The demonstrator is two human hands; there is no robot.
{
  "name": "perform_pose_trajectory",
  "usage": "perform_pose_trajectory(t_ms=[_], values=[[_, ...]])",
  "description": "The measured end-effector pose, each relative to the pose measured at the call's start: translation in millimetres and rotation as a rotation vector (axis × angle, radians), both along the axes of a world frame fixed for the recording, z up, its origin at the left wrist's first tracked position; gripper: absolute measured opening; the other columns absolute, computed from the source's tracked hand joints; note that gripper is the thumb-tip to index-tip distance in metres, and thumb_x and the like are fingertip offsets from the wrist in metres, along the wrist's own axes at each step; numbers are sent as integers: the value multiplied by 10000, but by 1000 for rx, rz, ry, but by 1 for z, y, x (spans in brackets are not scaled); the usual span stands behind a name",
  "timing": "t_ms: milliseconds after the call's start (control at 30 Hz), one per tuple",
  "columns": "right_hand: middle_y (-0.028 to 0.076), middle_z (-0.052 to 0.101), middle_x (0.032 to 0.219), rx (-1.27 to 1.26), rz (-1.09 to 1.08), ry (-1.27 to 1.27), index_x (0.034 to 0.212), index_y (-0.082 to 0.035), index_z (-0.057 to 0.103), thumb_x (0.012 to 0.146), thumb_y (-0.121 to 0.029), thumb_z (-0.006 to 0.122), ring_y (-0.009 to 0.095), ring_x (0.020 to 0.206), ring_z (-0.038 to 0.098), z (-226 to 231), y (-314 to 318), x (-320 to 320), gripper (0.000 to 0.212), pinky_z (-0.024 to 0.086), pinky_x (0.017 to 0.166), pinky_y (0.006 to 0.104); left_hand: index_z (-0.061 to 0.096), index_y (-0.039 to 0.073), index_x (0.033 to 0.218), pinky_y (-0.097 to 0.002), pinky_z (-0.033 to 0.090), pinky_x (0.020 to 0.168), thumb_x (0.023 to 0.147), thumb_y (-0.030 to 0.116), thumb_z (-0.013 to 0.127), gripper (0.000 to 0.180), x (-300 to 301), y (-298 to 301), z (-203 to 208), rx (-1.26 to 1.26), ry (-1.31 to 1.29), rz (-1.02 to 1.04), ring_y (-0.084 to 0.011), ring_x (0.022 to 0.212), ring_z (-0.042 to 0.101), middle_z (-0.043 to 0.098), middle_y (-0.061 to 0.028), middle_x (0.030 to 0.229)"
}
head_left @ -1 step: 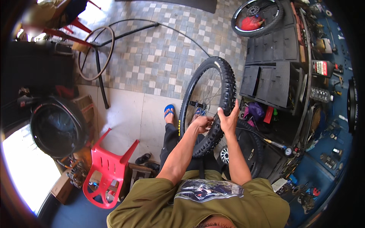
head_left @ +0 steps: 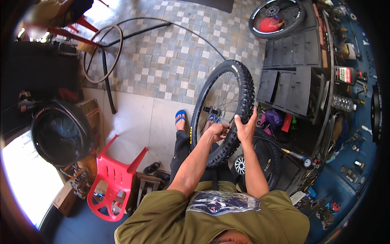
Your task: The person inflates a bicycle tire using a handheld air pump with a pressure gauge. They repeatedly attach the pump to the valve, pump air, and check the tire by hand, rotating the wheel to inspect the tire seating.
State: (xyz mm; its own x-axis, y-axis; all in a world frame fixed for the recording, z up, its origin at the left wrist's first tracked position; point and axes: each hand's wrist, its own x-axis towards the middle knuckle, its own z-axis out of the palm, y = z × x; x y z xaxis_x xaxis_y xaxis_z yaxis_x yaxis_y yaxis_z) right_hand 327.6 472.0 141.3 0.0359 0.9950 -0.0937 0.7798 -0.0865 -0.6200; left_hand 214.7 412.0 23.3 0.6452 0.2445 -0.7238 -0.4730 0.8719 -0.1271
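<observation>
A bicycle wheel point(head_left: 243, 89) with a knobby black tire stands upright and tilted in front of me, between my legs. My right hand point(head_left: 246, 128) grips the tire from its right side, thumb on the tread and fingers along the outer side. Inside the rim, my left hand point(head_left: 218, 131) is closed with its fingers curled together by the rim's inner edge. What it pinches there is too small and hidden to make out. Thin spokes run to the black hub point(head_left: 209, 110), left of centre in the wheel.
A second wheel point(head_left: 278, 160) lies by my right leg, near a hose with a pressure gauge point(head_left: 307, 162). Black drawers point(head_left: 284, 87) and a tool bench line the right. At left are a red plastic chair point(head_left: 115, 175), a tire point(head_left: 61, 156) and a rim point(head_left: 119, 61).
</observation>
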Motion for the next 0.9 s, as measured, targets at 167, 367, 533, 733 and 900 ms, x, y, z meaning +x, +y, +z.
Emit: perform_pose_trajectory(t_ms=[167, 367, 533, 733, 900], values=[[328, 396, 1515, -55, 4, 21, 1578, 53, 265, 876, -316, 785, 468, 1412, 400, -2, 5, 9, 948, 305, 1194, 490, 744, 45, 931, -366, 478, 486, 908, 366, 782, 325, 12, 17, -3, 104, 382, -160, -170, 576, 553, 640, -20, 753], [318, 374, 1556, -55, 46, 43, 1577, 57, 270, 892, -312, 773, 450, 1453, 370, -6, 12, 10, 927, 275, 1215, 490, 753, 29, 878, -328, 407, 392, 917, 289, 757, 262, 16, 28, -10, 287, 399, -122, -144, 465, 497, 559, -18, 639], [313, 371, 1559, -61, 38, 38, 1571, 66, 272, 895, -309, 772, 442, 1451, 377, -5, 13, 12, 920, 282, 1212, 478, 716, 79, 915, -306, 431, 455, 1022, 226, 645, 195, -3, 10, -14, 172, -51, 149, -117, 558, 531, 557, 16, 694], [315, 367, 1561, -51, 54, 30, 1571, 65, 272, 897, -316, 771, 442, 1458, 366, -7, 10, 11, 921, 278, 1216, 481, 718, 91, 852, -297, 382, 450, 965, 350, 691, 284, -3, 22, -17, 351, 310, -237, -104, 510, 462, 579, 11, 689], [316, 375, 1551, -45, 55, -1, 1572, 61, 270, 895, -330, 775, 452, 1445, 373, -6, 13, 11, 931, 278, 1214, 489, 725, 89, 876, -297, 411, 447, 964, 334, 659, 268, 5, 26, -12, 386, 388, -159, -99, 525, 488, 587, 2, 698]])
